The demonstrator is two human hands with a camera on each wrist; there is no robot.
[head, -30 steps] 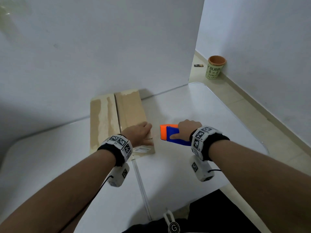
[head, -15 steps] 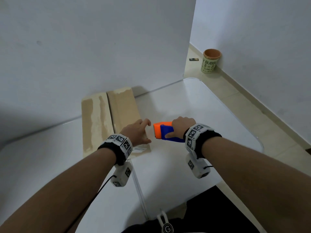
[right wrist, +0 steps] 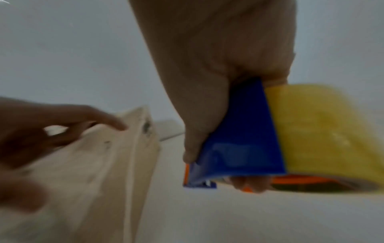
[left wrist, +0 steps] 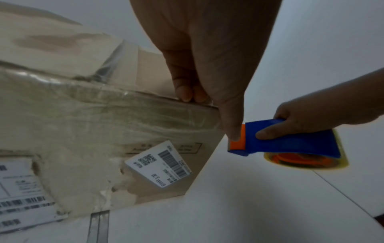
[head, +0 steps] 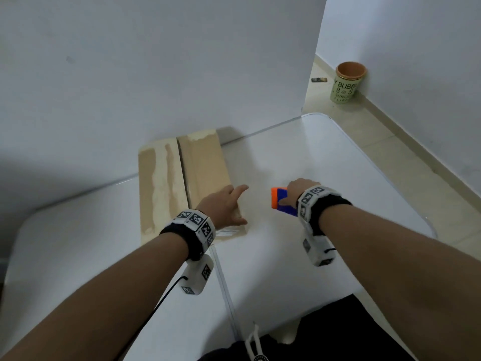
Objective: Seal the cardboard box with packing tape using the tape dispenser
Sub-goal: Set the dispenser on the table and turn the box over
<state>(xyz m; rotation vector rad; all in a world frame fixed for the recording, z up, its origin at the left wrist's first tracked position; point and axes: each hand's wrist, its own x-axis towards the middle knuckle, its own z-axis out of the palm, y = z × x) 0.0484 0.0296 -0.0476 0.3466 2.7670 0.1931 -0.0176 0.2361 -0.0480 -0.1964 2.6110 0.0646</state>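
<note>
A: Cardboard box position?

B: Flat on the white desk, far end against the wall. Top flaps closed, centre seam running away from the viewer. Old tape residue on the left flap. A barcode label sits on the near side face.

A: Left hand?

B: On the box's near right corner. Left wrist view: fingers bent over the top edge, thumb down along the corner. Head view: index finger stretched out past the box's right edge. Gripping the box corner, loosely.

A: Right hand?

B: Clenched round the tape dispenser, blue body with orange front. Thumb on the blue side, fingertips curled under. Yellowish tape roll at the back on an orange hub. Right wrist view is blurred.

A: Dispenser touching the box?

B: No. It is to the right of the box, just beside the left hand. Whether it rests on the desk, cannot tell.

A: Anything else?

B: A green printed cup on the floor by the far wall, a small dark object beside it.
</note>
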